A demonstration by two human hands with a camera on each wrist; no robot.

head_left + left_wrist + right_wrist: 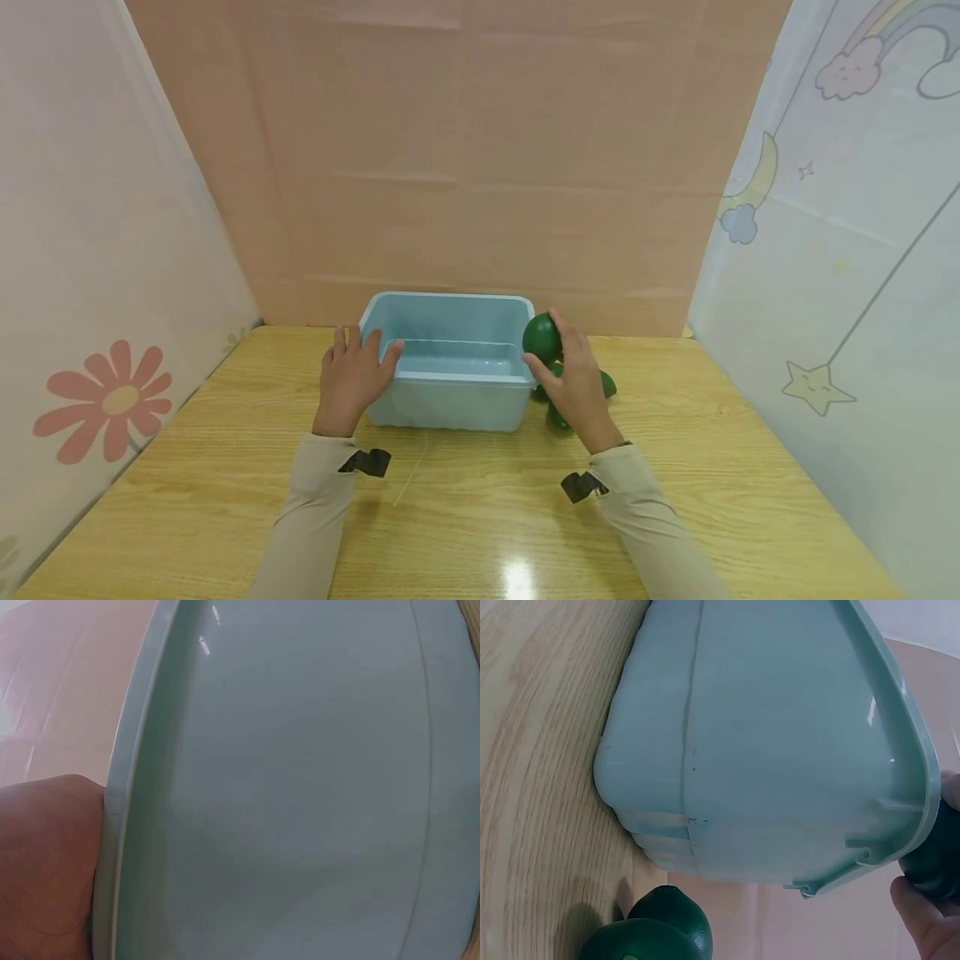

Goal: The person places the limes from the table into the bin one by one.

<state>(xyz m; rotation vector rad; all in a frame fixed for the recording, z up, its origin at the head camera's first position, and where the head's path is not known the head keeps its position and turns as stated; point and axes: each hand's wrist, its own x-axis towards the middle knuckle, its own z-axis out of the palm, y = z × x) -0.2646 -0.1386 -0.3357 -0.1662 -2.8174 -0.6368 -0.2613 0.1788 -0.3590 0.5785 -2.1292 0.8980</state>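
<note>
Risk: light blue bin point(450, 367) may slide on the wooden table point(480, 517) if bumped; the lifted green fruit point(542, 337) at its right rim could slip and knock the pile point(660, 930) just right of it. Left hand point(352, 379) grips the bin's near-left corner, thumb over the rim. Right hand point(573, 383) curls around the fruit.
</note>
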